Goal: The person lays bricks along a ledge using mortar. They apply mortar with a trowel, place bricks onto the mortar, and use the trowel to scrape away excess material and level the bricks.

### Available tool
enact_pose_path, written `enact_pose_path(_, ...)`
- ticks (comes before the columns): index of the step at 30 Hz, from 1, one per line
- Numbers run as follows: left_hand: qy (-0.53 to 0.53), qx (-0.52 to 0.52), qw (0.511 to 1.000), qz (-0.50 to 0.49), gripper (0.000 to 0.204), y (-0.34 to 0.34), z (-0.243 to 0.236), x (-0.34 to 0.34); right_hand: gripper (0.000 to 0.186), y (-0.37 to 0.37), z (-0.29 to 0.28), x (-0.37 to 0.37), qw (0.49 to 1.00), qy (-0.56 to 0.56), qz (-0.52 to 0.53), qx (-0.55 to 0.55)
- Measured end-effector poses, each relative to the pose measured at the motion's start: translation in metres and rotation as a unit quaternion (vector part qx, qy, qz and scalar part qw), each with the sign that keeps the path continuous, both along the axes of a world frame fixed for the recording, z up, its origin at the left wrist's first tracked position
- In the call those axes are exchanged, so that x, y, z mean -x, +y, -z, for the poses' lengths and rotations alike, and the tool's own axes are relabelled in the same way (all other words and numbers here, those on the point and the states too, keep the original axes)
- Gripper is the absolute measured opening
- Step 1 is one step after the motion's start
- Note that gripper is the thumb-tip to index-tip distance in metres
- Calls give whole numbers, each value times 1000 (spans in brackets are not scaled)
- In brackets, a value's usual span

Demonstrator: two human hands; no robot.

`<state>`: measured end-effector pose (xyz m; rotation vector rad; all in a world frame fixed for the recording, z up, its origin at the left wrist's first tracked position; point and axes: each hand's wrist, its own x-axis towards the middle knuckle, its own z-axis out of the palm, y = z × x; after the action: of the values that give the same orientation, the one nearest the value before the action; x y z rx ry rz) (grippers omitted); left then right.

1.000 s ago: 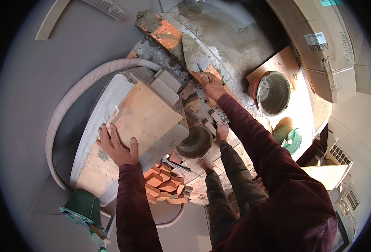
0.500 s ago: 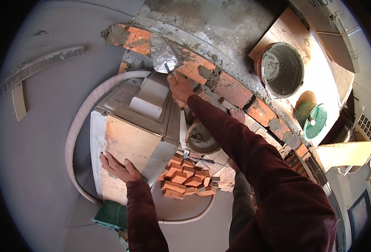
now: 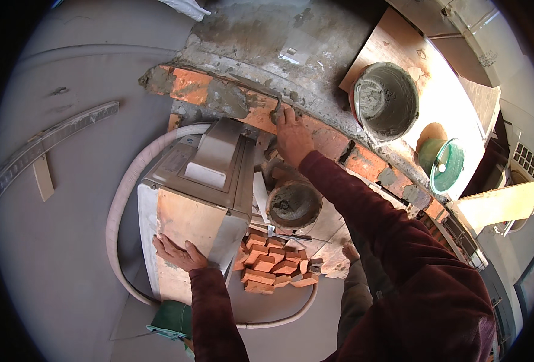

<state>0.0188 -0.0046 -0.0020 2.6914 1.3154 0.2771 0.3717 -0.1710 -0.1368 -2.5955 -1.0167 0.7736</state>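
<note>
My right hand (image 3: 294, 137) is closed at the mortared brick course (image 3: 324, 134), its fingers by a mortar joint. The trowel (image 3: 278, 106) in its grip shows only as a thin dark edge; its handle is hidden by the hand. Grey wet mortar (image 3: 227, 98) covers the bricks to the left of it. My left hand (image 3: 181, 252) lies open, fingers spread, on a wooden board (image 3: 188, 218) on the side of a grey boxy unit (image 3: 233, 172). Below my right forearm stands a bowl of mortar (image 3: 294, 205).
A black bucket (image 3: 386, 101) with mortar and a green bucket (image 3: 447, 166) stand on a board at the right. Loose bricks (image 3: 264, 262) are piled below the bowl. A wrapped hose (image 3: 119, 208) curves around the unit. Another green bucket (image 3: 171, 318) is at the lower left.
My right hand has moved right along the brick course, and the trowel's broad shiny blade has turned out of sight. Mortar shows where the blade was. My left hand stays on the board.
</note>
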Motion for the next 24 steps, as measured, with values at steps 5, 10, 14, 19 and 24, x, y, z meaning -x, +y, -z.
enact_pose_path(5, -24, 7, 1000, 4, 66, 0, 2, 4, 74, 46, 37, 19, 998, 17, 6, 67)
enact_pose_path(10, -19, -15, 1000, 0, 65, 0, 1, 6, 72, -68, -15, 8, 991, 50, -48, 119)
enact_pose_path(14, -13, -11, 1000, -5, 67, 1, 1, 10, 46, -42, -24, -24, 994, 45, -99, -12)
enact_pose_path(19, -21, -7, 1000, -4, 69, 2, 5, 17, 35, 66, 11, -71, 971, -86, -223, 11)
enact_pose_path(24, -29, -10, 999, -8, 69, 2, 7, 20, 35, -4, -21, -51, 982, -11, -177, 68)
